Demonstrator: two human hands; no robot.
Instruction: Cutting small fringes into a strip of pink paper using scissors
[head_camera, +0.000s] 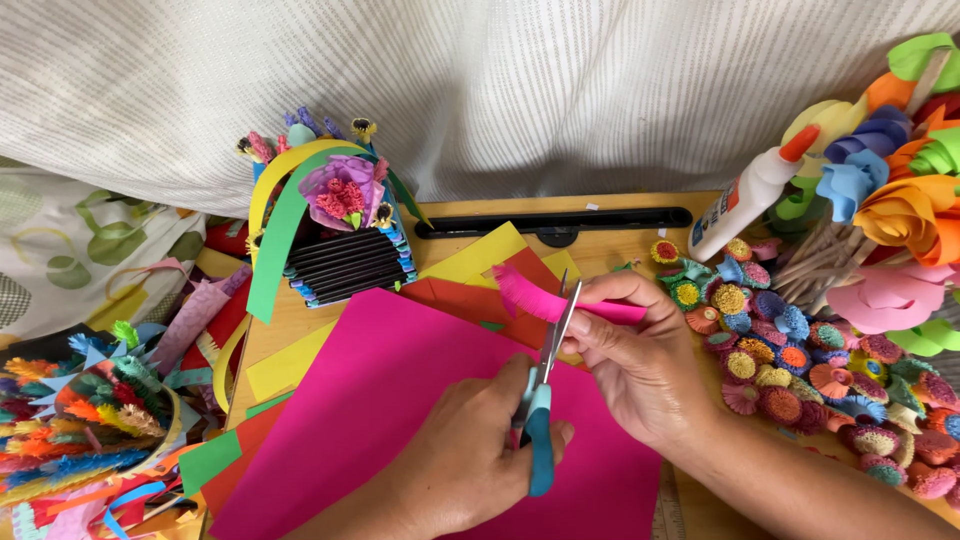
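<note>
Left hand (470, 455) closed through the handles of the teal-handled scissors (545, 390), blades parted and pointing toward 12 o'clock; finger loops mostly hidden inside the grip; forearm cut off at the bottom edge. Right hand (640, 355) pinching a folded pink paper strip (550, 300) between thumb and fingers, fringed end sticking out toward 10 o'clock, the rest of the strip buried under the fingers; blades straddling the strip just beside the fingertips. Below both hands, a large pink sheet (400, 400), its lower corner cut off by the frame; red, yellow and green sheets (490, 255) fanned out beneath it toward 12 o'clock, mostly covered. At 3 o'clock, a heap of small rolled paper flowers (790, 360), running out of view; above it, toward 1 o'clock, a white glue bottle (750, 195) with orange cap, and large paper roses (905, 210), partly cropped. At 10 o'clock, a small paper-stick house (345, 250) topped by a purple flower. At 8 o'clock, a basket of spiky paper pieces (85, 420), contents hard to tell apart.
</note>
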